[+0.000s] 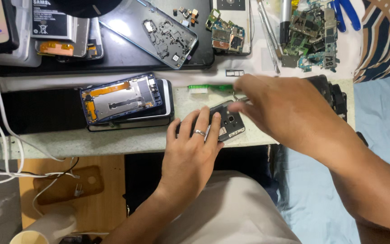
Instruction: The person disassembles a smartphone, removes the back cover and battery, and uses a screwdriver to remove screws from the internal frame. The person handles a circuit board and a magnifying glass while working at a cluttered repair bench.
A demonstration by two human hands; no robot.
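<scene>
Under our hands runs the pale worktable (113, 140), its edge just nearer us than our fingers. Left of our left hand (190, 153) lies a stack of opened phone frames (123, 99), the top one blue-rimmed with an orange strip. Beyond it sits a grey battery with a white label (53, 20). The opened grey phone (225, 122) lies between our hands, long axis slanting away to the right. Our left hand presses it down, fingers spread; our right hand (276, 106) pinches a thin metal tool (239, 99) over its far end.
</scene>
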